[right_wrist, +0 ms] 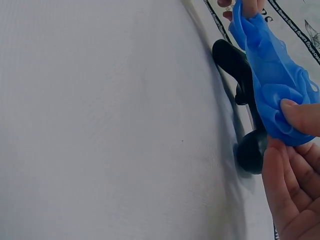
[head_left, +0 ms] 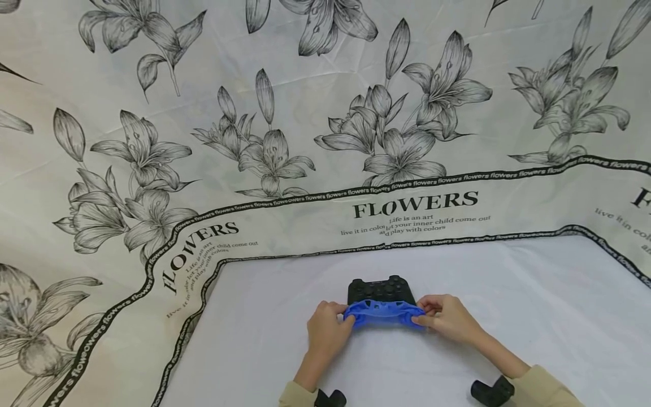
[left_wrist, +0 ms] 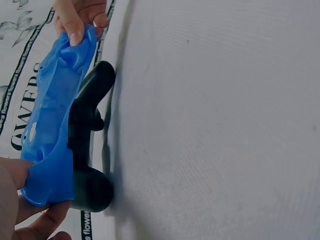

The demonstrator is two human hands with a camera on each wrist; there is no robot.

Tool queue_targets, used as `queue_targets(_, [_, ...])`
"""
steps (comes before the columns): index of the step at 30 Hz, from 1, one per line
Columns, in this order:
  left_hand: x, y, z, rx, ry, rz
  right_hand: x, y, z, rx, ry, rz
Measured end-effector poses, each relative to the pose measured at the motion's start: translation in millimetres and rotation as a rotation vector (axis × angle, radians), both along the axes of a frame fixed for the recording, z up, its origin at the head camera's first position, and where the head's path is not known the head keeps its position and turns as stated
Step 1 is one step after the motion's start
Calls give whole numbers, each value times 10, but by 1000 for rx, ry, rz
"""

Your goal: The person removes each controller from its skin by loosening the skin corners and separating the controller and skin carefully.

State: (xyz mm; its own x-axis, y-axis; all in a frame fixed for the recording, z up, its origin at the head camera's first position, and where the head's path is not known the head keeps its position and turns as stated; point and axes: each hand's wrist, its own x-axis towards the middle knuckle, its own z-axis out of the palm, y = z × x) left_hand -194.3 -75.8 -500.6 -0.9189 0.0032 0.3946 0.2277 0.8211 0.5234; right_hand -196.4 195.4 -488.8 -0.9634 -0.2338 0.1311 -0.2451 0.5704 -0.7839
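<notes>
A blue silicone controller cover point(head_left: 383, 314) is stretched sideways between two hands. My left hand point(head_left: 328, 330) pinches its left end, thumb on the near face and fingers beneath. At the other end, my right hand point(head_left: 450, 319) pinches the cover between thumb and fingers. Just behind it a black game controller point(head_left: 380, 288) lies on the white table surface, its near edge hidden by the cover in the head view. Both wrist views show the controller point(left_wrist: 92, 145) on the table with the cover point(right_wrist: 280, 90) held up close beside it.
The white table surface point(head_left: 264, 316) spreads around the hands. Beyond its edge hangs a cloth point(head_left: 305, 141) printed with lilies and the word FLOWERS. Black wrist devices point(head_left: 492, 391) sit at both beige sleeves point(head_left: 544, 387).
</notes>
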Motion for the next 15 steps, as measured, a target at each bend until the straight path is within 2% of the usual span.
queue_targets(3, [10,2,24,56,-18,-15,15,19,13,-46,0,47])
queue_targets(7, [21,11,42,118,-29,-71,32,56,2,-131,-31,108])
queue_targets(12, [30,9,47,170,-68,-139,46,70,-10,-171,-81,116])
queue_targets(15, [30,-15,54,197,-125,-177,53,67,-3,-173,-115,125])
